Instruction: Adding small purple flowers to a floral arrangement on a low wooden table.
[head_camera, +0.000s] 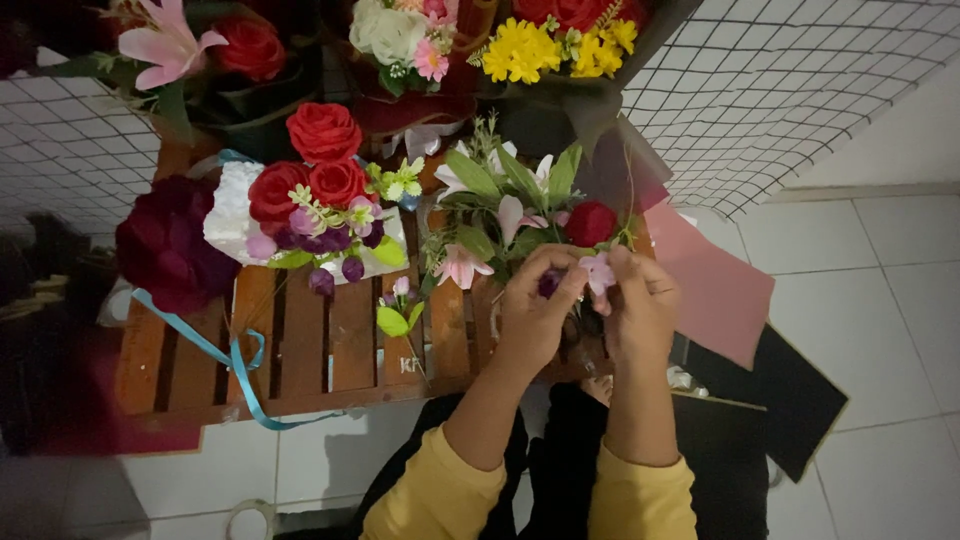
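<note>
Both grips meet over a small pale pink blossom (600, 272): our left hand (535, 305) pinches it from one side with thumb and fingertips pressed together, a dark purple bud showing just under them, and our right hand (640, 305) pinches the same blossom from the other side. We hold it low against the mixed bouquet (515, 205) of white and pink lilies, green leaves and one red rose, which rests on the slatted wooden counter (320, 345). Just left of it lies a finished-looking cluster of red roses (320, 165) with purple buds on white wrapping, and a blue ribbon (235, 365) trails off the counter edge. A loose green sprig (395, 315) waits between the two. Pink paper (715, 290) lies to the right, unwrapped. We judge the bouquet well filled, with fitting this blossom, wrapping and tying left.
</note>
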